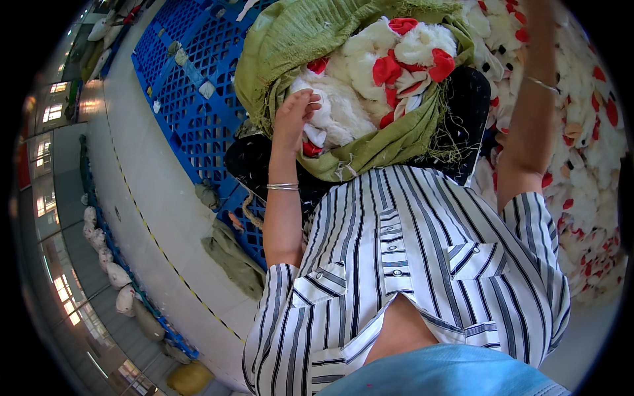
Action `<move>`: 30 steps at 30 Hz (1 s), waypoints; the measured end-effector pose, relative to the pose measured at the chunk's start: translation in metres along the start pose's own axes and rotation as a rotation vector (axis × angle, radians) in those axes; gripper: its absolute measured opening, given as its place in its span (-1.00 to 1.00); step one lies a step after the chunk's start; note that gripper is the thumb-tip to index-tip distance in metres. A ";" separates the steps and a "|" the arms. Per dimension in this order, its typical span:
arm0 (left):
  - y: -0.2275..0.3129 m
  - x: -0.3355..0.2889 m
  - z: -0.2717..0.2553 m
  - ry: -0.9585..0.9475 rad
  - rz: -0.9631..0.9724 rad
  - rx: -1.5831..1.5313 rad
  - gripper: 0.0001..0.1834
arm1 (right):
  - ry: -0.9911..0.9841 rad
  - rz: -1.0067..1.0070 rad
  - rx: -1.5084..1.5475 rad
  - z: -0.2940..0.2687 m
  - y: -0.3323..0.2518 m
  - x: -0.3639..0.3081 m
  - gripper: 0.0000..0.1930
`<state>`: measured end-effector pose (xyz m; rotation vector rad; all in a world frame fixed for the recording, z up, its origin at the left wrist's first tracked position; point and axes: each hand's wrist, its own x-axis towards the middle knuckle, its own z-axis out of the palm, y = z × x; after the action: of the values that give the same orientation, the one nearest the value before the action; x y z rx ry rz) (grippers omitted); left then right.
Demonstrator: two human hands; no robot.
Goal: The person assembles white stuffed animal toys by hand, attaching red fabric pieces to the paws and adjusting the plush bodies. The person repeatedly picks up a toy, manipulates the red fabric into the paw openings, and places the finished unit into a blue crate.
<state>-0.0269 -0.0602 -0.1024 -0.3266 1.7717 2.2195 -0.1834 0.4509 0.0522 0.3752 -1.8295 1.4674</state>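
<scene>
My left hand (295,119) is at the left side of an olive-green woven sack (277,49), its fingers loosely bent and apart beside white fluffy plush pieces (340,109); I see nothing held in it. The sack's mouth is rolled open around these pieces, which carry red fabric parts (387,70). My right arm reaches far up to the right, over a big heap of similar white and red plush pieces (581,158). Of my right hand (538,39), the fingers are lost at the dark upper rim.
Blue plastic pallets (188,86) lie at the left of the sack, with scraps on them. A grey-green cloth (231,257) is on the pale floor (152,191) near a yellow-black line. Several stuffed white bags (119,275) line the far left.
</scene>
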 end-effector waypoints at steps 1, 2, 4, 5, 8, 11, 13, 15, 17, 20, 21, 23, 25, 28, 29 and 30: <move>0.003 0.000 0.007 -0.030 -0.010 0.010 -0.74 | -0.170 0.039 -0.176 0.004 0.032 -0.013 -0.60; 0.002 0.001 0.011 -0.076 -0.016 0.013 -0.75 | -0.335 0.172 -0.304 0.042 0.034 -0.043 -0.69; 0.005 -0.001 0.017 -0.157 -0.026 0.028 -0.75 | -0.684 0.142 -0.663 0.081 0.079 -0.112 -0.52; 0.004 -0.003 0.015 -0.175 -0.009 0.039 -0.76 | -0.777 0.193 -0.724 0.097 0.067 -0.141 -0.51; 0.003 -0.006 0.014 -0.199 -0.015 0.062 -0.75 | -0.935 0.383 -0.956 0.122 0.062 -0.189 -0.53; -0.005 -0.010 0.009 -0.192 -0.023 0.044 -0.73 | -0.873 0.371 -0.680 0.147 0.033 -0.191 -0.61; -0.005 -0.017 0.015 -0.181 -0.045 0.016 -0.71 | -0.933 0.487 -0.503 0.172 -0.025 -0.173 -0.58; -0.003 -0.024 0.027 -0.152 -0.059 -0.018 -0.68 | -0.941 0.600 -0.200 0.191 -0.099 -0.161 -0.51; -0.007 -0.026 0.042 0.003 -0.105 -0.153 -0.66 | -0.904 0.540 0.162 0.203 -0.146 -0.159 -0.52; -0.001 -0.037 0.054 -0.013 -0.085 -0.306 -0.64 | -0.759 0.527 0.508 0.215 -0.160 -0.162 -0.58; 0.004 -0.040 0.056 -0.038 -0.067 -0.333 -0.64 | -0.716 0.577 0.535 0.215 -0.161 -0.162 -0.59; 0.012 -0.044 0.060 -0.068 -0.030 -0.387 -0.63 | -0.652 0.680 0.515 0.215 -0.167 -0.152 -0.62; 0.019 -0.046 0.058 -0.079 -0.005 -0.403 -0.62 | -0.615 0.810 0.550 0.215 -0.172 -0.141 -0.66; 0.025 -0.047 0.057 -0.113 0.023 -0.417 -0.60 | -0.516 0.995 0.632 0.224 -0.154 -0.126 -0.74; 0.027 -0.049 0.059 -0.126 0.031 -0.419 -0.59 | -0.462 0.946 0.921 0.231 -0.148 -0.126 -0.73; 0.029 -0.051 0.059 -0.140 0.039 -0.425 -0.58 | -0.456 0.982 0.937 0.230 -0.144 -0.129 -0.74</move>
<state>0.0104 -0.0122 -0.0447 -0.2164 1.2378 2.5669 -0.0881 0.1661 0.0491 0.2487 -1.5660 3.1427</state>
